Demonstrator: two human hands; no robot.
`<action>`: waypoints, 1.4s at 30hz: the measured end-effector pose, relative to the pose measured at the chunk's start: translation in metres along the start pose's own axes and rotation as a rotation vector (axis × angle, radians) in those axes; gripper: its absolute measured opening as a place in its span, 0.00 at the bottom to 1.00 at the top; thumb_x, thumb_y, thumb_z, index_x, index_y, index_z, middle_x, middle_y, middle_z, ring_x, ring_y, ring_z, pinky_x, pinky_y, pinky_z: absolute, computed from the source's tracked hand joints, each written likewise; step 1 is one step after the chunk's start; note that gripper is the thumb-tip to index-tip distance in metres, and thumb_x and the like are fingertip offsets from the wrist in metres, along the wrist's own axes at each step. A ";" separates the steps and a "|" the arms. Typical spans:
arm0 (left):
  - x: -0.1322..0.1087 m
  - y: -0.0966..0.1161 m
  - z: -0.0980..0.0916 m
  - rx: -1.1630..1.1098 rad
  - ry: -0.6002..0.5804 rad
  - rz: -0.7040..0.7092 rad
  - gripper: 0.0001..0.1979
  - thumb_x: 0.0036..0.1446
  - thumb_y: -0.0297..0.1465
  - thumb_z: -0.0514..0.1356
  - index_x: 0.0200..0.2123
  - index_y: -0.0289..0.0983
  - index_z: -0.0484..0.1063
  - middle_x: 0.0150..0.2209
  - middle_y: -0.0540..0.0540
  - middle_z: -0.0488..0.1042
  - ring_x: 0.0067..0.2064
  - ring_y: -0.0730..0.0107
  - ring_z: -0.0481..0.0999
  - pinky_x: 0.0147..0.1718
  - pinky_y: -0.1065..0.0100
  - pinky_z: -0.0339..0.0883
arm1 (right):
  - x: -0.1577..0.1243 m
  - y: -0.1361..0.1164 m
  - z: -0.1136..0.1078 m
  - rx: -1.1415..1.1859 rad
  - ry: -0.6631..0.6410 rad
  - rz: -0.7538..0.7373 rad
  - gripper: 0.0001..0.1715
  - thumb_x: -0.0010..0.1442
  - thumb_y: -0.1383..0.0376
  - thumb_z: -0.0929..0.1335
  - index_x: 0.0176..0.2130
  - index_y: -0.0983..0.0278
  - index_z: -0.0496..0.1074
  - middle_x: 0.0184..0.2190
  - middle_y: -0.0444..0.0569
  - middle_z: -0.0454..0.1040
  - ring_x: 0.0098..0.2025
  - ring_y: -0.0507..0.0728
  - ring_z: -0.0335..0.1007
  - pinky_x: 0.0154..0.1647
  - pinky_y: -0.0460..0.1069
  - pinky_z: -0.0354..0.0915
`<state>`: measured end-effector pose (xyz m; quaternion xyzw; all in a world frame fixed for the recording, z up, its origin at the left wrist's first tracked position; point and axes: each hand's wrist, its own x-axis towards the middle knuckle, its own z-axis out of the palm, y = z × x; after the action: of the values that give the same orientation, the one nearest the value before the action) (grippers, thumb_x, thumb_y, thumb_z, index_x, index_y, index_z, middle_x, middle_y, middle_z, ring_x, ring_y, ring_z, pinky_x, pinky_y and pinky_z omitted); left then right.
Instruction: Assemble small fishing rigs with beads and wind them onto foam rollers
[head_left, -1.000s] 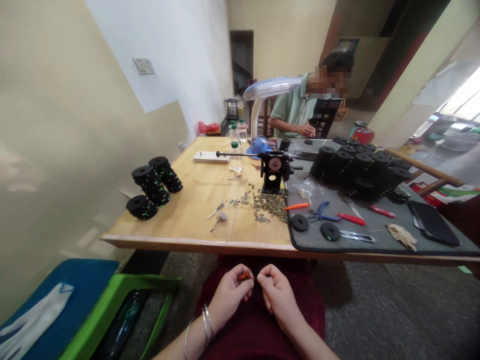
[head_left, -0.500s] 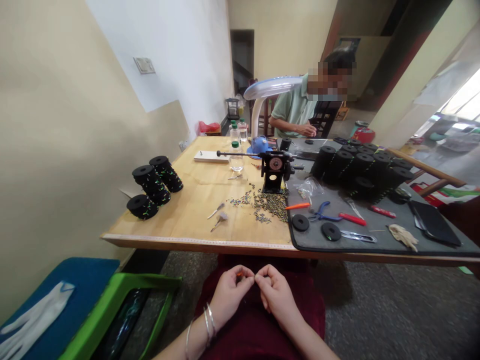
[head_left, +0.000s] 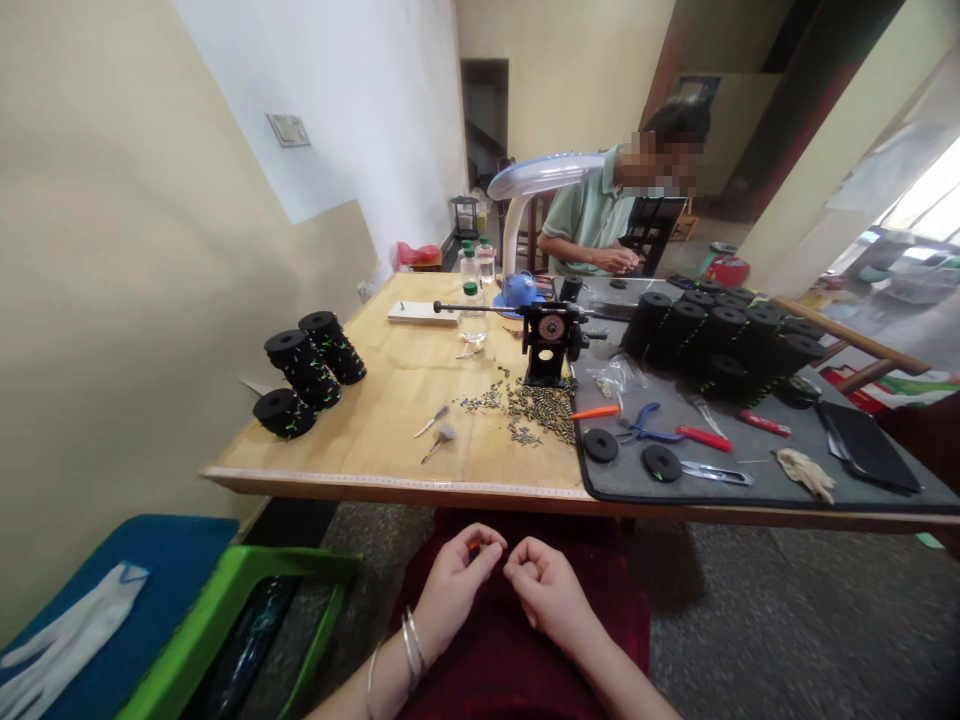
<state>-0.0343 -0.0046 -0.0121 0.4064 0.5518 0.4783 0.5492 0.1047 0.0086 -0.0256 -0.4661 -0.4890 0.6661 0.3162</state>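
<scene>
Over the dark red cloth on my lap [head_left: 517,660], my left hand [head_left: 463,572] is closed in a pinch, thumb against the fingers. A small bit of orange shows inside its curl; what it belongs to is hidden. Just to its right, my right hand [head_left: 546,585] is also pinched, its thumb and forefinger pressed together. Anything between those fingertips is too small to make out. A narrow gap separates the two hands. Both are below the front edge of the wooden table [head_left: 337,440], and neither touches it.
A black hand-cranked winder [head_left: 547,340] stands beside a pile of small striped parts [head_left: 540,410]. Black foam spools [head_left: 300,365] stand left; more stand right on a grey mat [head_left: 757,475] with pliers [head_left: 649,428]. A co-worker [head_left: 585,235] sits opposite. A green crate [head_left: 232,580] is lower left.
My hands, whose fingertips met before, have moved slightly apart. The left one has shifted a little to the left. The co-worker's hands have moved slightly.
</scene>
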 end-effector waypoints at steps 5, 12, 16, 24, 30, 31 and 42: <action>0.007 -0.006 -0.006 -0.032 0.119 -0.008 0.15 0.46 0.41 0.63 0.30 0.35 0.72 0.18 0.55 0.64 0.20 0.78 0.59 0.19 0.75 0.51 | 0.000 0.008 -0.001 0.011 0.035 -0.039 0.10 0.51 0.62 0.65 0.24 0.61 0.57 0.07 0.29 0.54 0.08 0.44 0.43 0.10 0.40 0.43; 0.009 -0.006 -0.015 -0.090 0.138 -0.071 0.12 0.45 0.38 0.63 0.30 0.35 0.71 0.15 0.60 0.55 0.17 0.80 0.51 0.17 0.76 0.44 | -0.004 -0.001 -0.005 0.126 0.100 -0.032 0.13 0.52 0.58 0.64 0.25 0.60 0.57 0.07 0.29 0.53 0.08 0.44 0.42 0.10 0.40 0.40; 0.006 -0.007 -0.013 0.036 0.067 -0.099 0.09 0.42 0.34 0.64 0.27 0.35 0.73 0.16 0.58 0.59 0.18 0.79 0.53 0.20 0.74 0.47 | -0.005 -0.003 -0.006 0.162 0.141 -0.042 0.15 0.52 0.55 0.66 0.26 0.61 0.57 0.08 0.29 0.54 0.09 0.43 0.41 0.10 0.39 0.39; 0.007 0.002 -0.010 0.023 -0.124 -0.072 0.17 0.43 0.32 0.65 0.40 0.35 0.76 0.18 0.59 0.53 0.21 0.78 0.52 0.22 0.74 0.48 | -0.005 -0.001 -0.007 0.179 0.033 0.004 0.16 0.53 0.54 0.66 0.26 0.62 0.59 0.08 0.31 0.56 0.09 0.43 0.40 0.10 0.40 0.38; 0.009 0.006 -0.006 0.088 -0.092 -0.037 0.10 0.47 0.35 0.63 0.26 0.33 0.75 0.21 0.51 0.68 0.24 0.76 0.59 0.23 0.73 0.52 | -0.005 -0.001 -0.009 0.137 -0.010 0.013 0.16 0.54 0.54 0.66 0.27 0.62 0.60 0.09 0.32 0.58 0.10 0.43 0.42 0.10 0.39 0.39; 0.010 0.007 -0.006 0.104 -0.078 -0.018 0.10 0.48 0.35 0.63 0.25 0.33 0.75 0.21 0.51 0.68 0.24 0.75 0.60 0.24 0.73 0.53 | -0.005 -0.002 -0.010 0.117 -0.014 0.009 0.16 0.54 0.54 0.66 0.27 0.63 0.61 0.10 0.34 0.60 0.10 0.43 0.44 0.10 0.39 0.41; 0.004 0.021 -0.001 0.343 -0.016 0.184 0.08 0.51 0.32 0.59 0.24 0.34 0.73 0.23 0.48 0.74 0.27 0.68 0.70 0.28 0.72 0.61 | 0.004 -0.020 -0.006 -0.049 -0.087 -0.202 0.18 0.57 0.56 0.67 0.45 0.63 0.65 0.28 0.45 0.72 0.27 0.53 0.69 0.25 0.45 0.66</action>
<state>-0.0370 0.0032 0.0073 0.5465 0.5813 0.4221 0.4304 0.1079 0.0204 -0.0084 -0.3927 -0.5630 0.6382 0.3486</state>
